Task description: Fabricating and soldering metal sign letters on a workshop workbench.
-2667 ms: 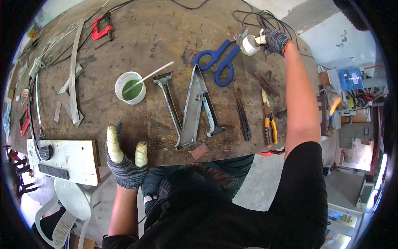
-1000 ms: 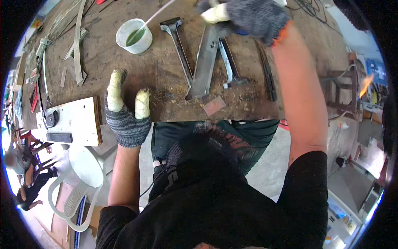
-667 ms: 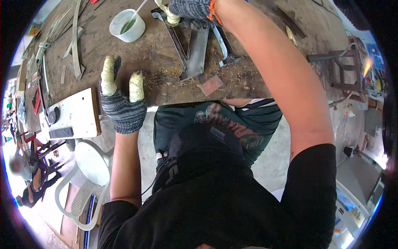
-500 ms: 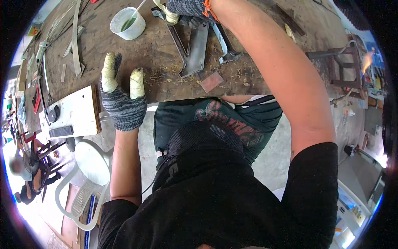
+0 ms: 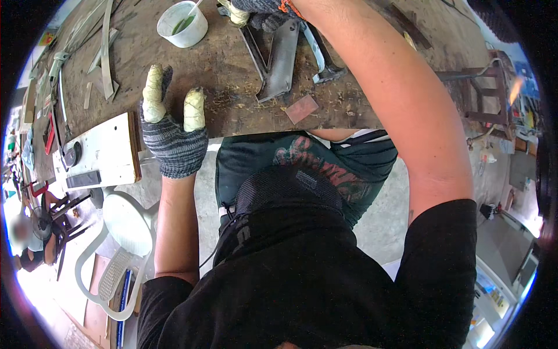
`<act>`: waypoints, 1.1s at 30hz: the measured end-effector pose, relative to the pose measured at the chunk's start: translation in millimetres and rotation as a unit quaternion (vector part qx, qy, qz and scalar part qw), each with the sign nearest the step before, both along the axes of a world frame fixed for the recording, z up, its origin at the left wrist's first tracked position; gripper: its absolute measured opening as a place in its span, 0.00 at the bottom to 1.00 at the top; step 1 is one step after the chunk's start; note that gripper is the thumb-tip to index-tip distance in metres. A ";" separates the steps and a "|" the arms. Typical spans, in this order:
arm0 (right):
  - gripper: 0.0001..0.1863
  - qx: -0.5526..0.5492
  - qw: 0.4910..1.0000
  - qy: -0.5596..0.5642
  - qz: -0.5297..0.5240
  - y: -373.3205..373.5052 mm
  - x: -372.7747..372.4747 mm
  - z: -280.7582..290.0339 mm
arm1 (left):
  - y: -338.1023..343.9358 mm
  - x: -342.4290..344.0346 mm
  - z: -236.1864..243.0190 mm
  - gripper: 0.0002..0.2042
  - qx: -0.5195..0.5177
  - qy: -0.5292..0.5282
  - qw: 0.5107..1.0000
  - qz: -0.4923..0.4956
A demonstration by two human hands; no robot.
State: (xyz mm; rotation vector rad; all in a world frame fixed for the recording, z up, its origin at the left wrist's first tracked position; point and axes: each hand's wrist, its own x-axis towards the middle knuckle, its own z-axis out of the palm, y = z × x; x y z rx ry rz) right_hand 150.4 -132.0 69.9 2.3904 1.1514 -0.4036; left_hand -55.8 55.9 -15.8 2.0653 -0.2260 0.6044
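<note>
My left hand (image 5: 173, 131), in a grey knitted glove with pale tape round the thumb and a finger, is raised over the table's near edge. Its taped digits stand apart and it holds nothing. At the top edge my right hand (image 5: 261, 13), gloved and taped likewise, curls its fingers over the upper end of a dark V-shaped metal frame (image 5: 279, 64). What is inside its grip is cut off from view. Right of this frame lies another bent metal piece (image 5: 321, 55). A small reddish rectangular plate (image 5: 301, 109) lies nearer to me.
A white plastic tub (image 5: 182, 24) with green contents and a stick stands far left of centre. Metal strips (image 5: 106, 52) lie at the left of the wooden table (image 5: 226, 75). A lit flame (image 5: 515, 90) burns near a metal stand (image 5: 482, 96) at right. A white chair (image 5: 125, 224) stands left.
The view has shifted slightly, so the table's things sit a little higher in the picture. My right hand has moved slightly left over the frame. My left hand stays raised and open.
</note>
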 end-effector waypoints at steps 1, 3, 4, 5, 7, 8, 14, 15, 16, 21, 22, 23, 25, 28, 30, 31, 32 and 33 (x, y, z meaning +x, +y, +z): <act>0.17 0.001 1.000 0.000 0.000 -0.8 0.1 2.8 | 0.1 0.3 0.3 0.30 0.007 -0.006 1.000 -0.003; 0.16 0.066 0.985 0.083 -0.136 -5.6 -0.9 8.8 | -1.8 1.5 1.0 0.30 0.004 -0.003 1.000 -0.005; 0.16 0.065 0.985 0.081 -0.140 -13.0 -2.9 12.0 | -4.2 2.6 1.4 0.30 0.000 0.001 1.000 -0.008; 0.15 0.060 0.994 0.019 -0.085 -24.6 -6.3 15.7 | -7.0 3.6 1.4 0.30 -0.004 -0.001 1.000 -0.014; 0.14 0.042 0.997 -0.050 -0.045 -51.2 -22.0 31.1 | -13.9 7.7 2.0 0.30 -0.034 0.015 0.999 -0.024; 0.13 0.058 0.993 -0.094 -0.046 -58.7 -33.3 35.9 | -9.2 5.3 1.7 0.30 -0.026 0.014 0.999 -0.017; 0.11 0.415 0.860 -0.154 -0.255 -168.7 -116.6 44.4 | -6.2 0.7 1.0 0.31 -0.061 0.028 0.998 -0.017; 0.11 0.468 0.791 -0.166 -0.356 -181.9 -136.0 48.8 | -6.8 -0.5 4.4 0.31 -0.058 0.041 0.997 -0.013; 0.13 0.518 0.707 -0.177 -0.447 -198.0 -151.1 51.0 | -4.4 0.5 2.9 0.31 -0.025 0.036 0.999 -0.018; 0.17 0.582 0.502 -0.271 -0.580 -283.8 -202.7 21.1 | -12.9 2.5 7.3 0.28 0.016 0.009 1.000 -0.015; 0.18 0.610 0.442 -0.293 -0.589 -297.7 -207.5 9.4 | -13.6 4.0 6.8 0.28 0.030 0.009 0.999 -0.010; 0.19 0.636 0.380 -0.313 -0.594 -310.9 -211.4 -1.7 | -13.9 6.0 5.9 0.28 0.044 0.009 0.999 -0.005; 0.19 0.603 0.375 -0.337 -0.618 -321.0 -210.0 -5.1 | -9.2 8.0 1.4 0.28 0.049 0.001 0.999 -0.006; 0.20 0.541 0.396 -0.373 -0.641 -322.4 -203.2 -9.0 | -1.7 6.4 1.0 0.29 -0.038 0.036 0.999 -0.013; 0.23 0.582 0.432 -0.385 -0.571 -336.0 -193.8 -26.3 | 4.4 6.9 4.7 0.29 -0.056 0.054 0.997 -0.013; 0.22 0.515 0.445 -0.372 -0.631 -320.7 -190.1 -17.1 | 12.3 6.1 5.1 0.29 -0.073 0.063 0.995 -0.004; 0.19 0.516 0.487 -0.366 -0.602 -362.8 -188.3 -53.8 | 10.2 6.9 14.4 0.29 -0.075 0.055 0.996 -0.014; 0.18 0.420 0.649 -0.481 -0.414 -409.3 -200.2 -86.3 | 3.5 13.0 20.0 0.29 -0.080 0.053 0.995 -0.026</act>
